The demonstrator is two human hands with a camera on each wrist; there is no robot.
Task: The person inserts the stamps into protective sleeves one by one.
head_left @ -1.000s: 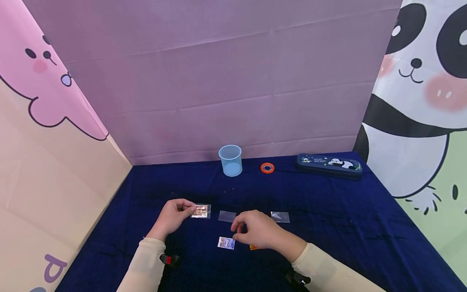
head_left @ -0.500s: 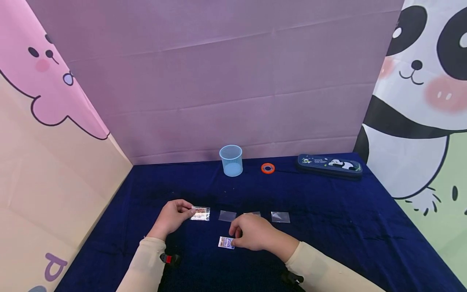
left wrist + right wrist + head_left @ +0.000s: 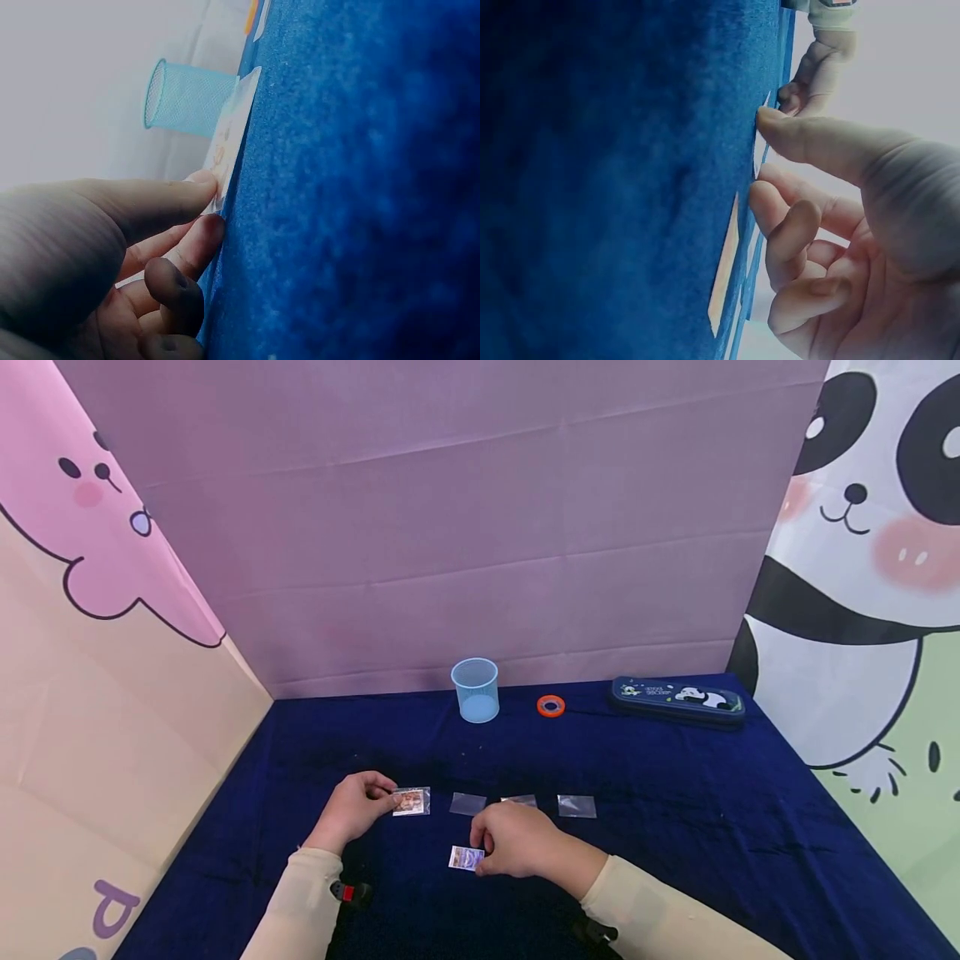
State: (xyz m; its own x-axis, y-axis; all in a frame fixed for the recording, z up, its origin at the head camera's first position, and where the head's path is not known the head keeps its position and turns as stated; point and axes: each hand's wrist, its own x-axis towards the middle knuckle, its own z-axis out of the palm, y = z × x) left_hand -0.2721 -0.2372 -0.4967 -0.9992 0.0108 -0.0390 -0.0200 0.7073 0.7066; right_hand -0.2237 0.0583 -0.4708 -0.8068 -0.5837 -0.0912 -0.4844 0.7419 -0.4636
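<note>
My left hand (image 3: 358, 808) pinches the left end of a clear plastic sleeve with a small brownish picture card (image 3: 409, 802) inside. In the left wrist view, thumb and index finger hold the sleeved card (image 3: 234, 139) low over the cloth. My right hand (image 3: 517, 839) is low over the table, its thumb tip at the right edge of a blue-purple picture card (image 3: 465, 857). The right wrist view shows a gap between thumb and index finger, with a pale card (image 3: 760, 146) beyond. An orange card (image 3: 724, 270) lies beside this hand, hidden under it in the head view.
Clear sleeves (image 3: 468, 803) (image 3: 577, 807) lie in a row, with another sleeve (image 3: 521, 799) partly behind my right hand. Farther back stand a light blue mesh cup (image 3: 476, 692), an orange tape roll (image 3: 551, 706) and a dark blue panda pencil case (image 3: 677, 700).
My left hand has lowered and tilted the sleeved card slightly. My right hand has moved a little left and down to the blue-purple card's edge, uncovering part of a sleeve behind it.
</note>
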